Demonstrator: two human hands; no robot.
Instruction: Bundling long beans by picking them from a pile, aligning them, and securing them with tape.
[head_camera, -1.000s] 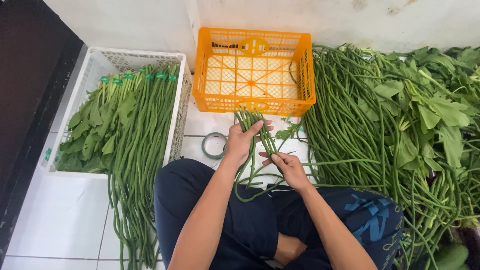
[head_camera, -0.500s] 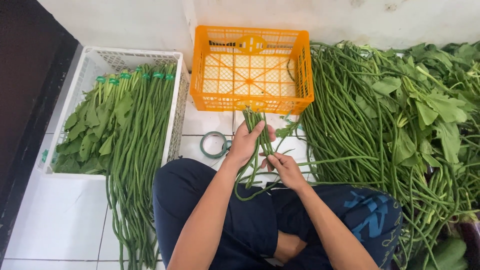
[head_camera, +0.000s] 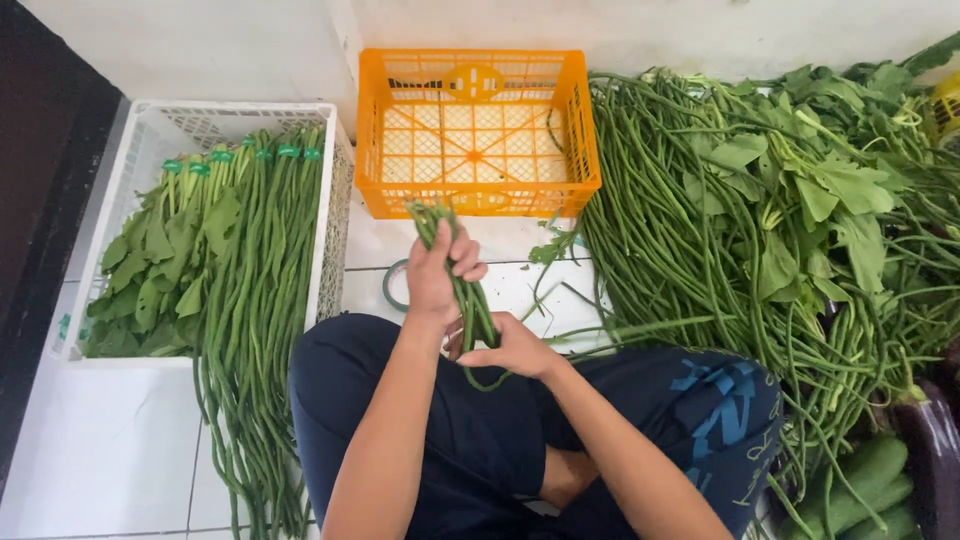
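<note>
The left hand (head_camera: 440, 275) is wrapped tight around a bunch of long green beans (head_camera: 462, 290), near the top end of the bunch. The right hand (head_camera: 510, 352) sits just below it, at about 5 o'clock, with its fingers pinched on the lower part of the same beans. The bunch stands almost upright between the two hands, right above the person's lap in dark blue trousers (head_camera: 480, 440). Just past the left hand, at 10 o'clock, a roll of green tape (head_camera: 392, 290) lies on the white tile floor (head_camera: 130, 450). At 12 o'clock sits an orange plastic crate (head_camera: 475, 135). At 9 o'clock a white crate (head_camera: 150, 130) holds tied bundles of beans and leaves (head_camera: 235, 260), and their tips spill out onto the floor. At 3 o'clock lies a big loose heap of long beans and leafy greens (head_camera: 760, 230).
</note>
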